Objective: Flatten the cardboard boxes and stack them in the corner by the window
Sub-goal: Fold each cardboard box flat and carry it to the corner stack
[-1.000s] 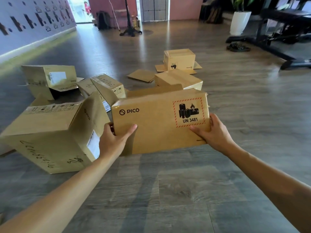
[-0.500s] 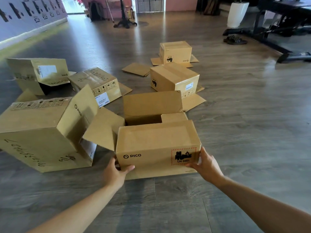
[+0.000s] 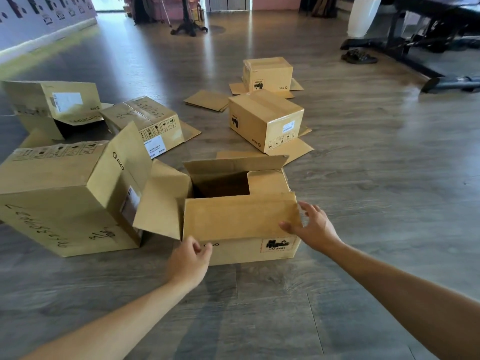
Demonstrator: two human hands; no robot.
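An open PICO cardboard box (image 3: 241, 252) with a red UN 3481 label stands on the wood floor in front of me, its four top flaps raised or spread. My right hand (image 3: 313, 228) pinches the right edge of the near flap (image 3: 239, 216), thumb on its front face and fingers past the edge. My left hand (image 3: 188, 261) hovers at the box's lower left front corner, fingers loosely curled, holding nothing. Several other unflattened boxes lie around: a large one (image 3: 65, 193) at left, a taped one (image 3: 265, 118) behind.
More boxes sit at far left (image 3: 49, 105), centre left (image 3: 148, 120) and back (image 3: 267, 74), with a flat cardboard piece (image 3: 206, 100) between them. A black stand (image 3: 188, 24), a white planter (image 3: 362, 16), sandals (image 3: 358, 57) and a black equipment frame (image 3: 426, 42) are farther back.
The box went from held up in both hands to standing on the floor. Both hands left its sides; my right hand moved up to the near flap, my left hand let go.
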